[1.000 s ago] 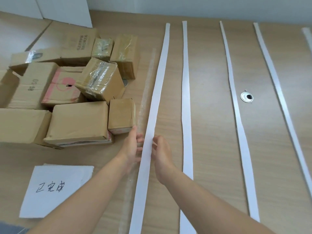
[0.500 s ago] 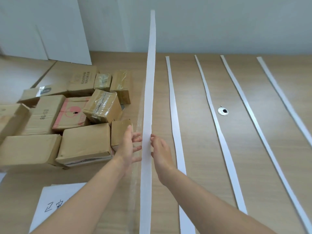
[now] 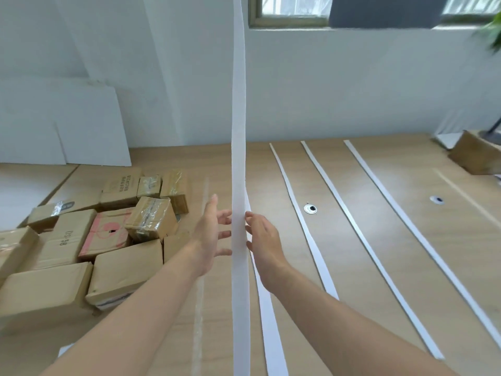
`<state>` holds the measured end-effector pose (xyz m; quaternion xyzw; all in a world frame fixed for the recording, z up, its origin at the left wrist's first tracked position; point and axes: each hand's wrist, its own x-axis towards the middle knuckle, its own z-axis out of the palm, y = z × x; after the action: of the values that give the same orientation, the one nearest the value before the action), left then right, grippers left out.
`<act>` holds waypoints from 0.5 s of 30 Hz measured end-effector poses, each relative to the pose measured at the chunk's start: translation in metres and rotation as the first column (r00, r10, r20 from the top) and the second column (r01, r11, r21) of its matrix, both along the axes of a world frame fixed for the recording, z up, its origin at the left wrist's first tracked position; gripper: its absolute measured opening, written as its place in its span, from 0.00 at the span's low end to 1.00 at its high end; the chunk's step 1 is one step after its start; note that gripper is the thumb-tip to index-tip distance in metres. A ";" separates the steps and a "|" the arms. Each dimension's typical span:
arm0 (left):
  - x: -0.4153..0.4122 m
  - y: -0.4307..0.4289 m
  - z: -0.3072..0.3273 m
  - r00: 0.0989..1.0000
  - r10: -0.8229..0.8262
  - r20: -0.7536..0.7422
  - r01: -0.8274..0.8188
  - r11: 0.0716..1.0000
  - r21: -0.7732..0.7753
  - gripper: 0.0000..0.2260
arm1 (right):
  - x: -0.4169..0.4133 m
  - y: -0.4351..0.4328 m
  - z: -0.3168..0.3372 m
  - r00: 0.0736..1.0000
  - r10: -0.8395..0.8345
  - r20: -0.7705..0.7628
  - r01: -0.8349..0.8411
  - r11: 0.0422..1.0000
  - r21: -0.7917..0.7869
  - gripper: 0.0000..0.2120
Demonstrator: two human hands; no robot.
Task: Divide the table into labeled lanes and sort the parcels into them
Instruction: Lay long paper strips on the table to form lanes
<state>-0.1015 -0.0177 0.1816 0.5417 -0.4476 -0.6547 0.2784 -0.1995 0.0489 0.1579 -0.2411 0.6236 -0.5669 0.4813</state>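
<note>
- White strip (image 3: 239, 131) is up off the tabletop (image 3: 425, 280), close to vertical. Top end runs out of view above, bottom end runs out below.
- Left hand (image 3: 210, 234): fingers (image 3: 225, 214) straight and spread, tips at the strip's left edge, thumb up and clear. Nothing wrapped or gripped.
- Right hand (image 3: 264, 240): fingers (image 3: 250, 217) loosely bent, tips against the strip's right edge. Thumb is hidden, so I can't tell if it's a pinch or only a touch.
- The strip hangs over the gap between a clear tape line (image 3: 200, 294) and the nearest laid strip (image 3: 267, 308). More strips lie further right.
- Parcels (image 3: 122, 270) are all piled at the left of the tabletop, none in a lane. No lane labels visible.
- Risk: edge-only contact on a long limp strip. It could fold, twist or slide out, then land across the laid strip.
- Risk: if it goes down skewed, the lane comes out tapered or too narrow for the bigger parcels.
- Risk: the free end could swing as it comes down and drag neighbouring strips off line. I can't see whether those are fixed.
- Risk: the parcel pile sits near the left lane, so a forearm or the strip could snag it.
</note>
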 end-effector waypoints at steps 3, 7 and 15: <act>-0.024 0.016 0.027 0.998 -0.057 -0.025 0.057 0.998 -0.021 0.30 | -0.024 0.024 0.025 1.000 -0.018 -0.025 0.017 0.998 -0.053 0.16; -0.064 0.053 0.060 0.993 -0.101 -0.053 0.096 0.991 -0.096 0.27 | -0.064 0.056 0.056 0.998 -0.027 -0.061 0.020 0.994 -0.111 0.16; -0.166 0.147 0.100 0.987 -0.097 -0.131 0.076 0.984 -0.161 0.29 | -0.174 0.149 0.098 0.995 -0.008 -0.100 -0.013 0.977 -0.214 0.15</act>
<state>-0.2674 0.1297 0.2820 0.4518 -0.5000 -0.6653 0.3212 -0.3735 0.1983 0.2563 -0.3204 0.5820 -0.6173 0.4213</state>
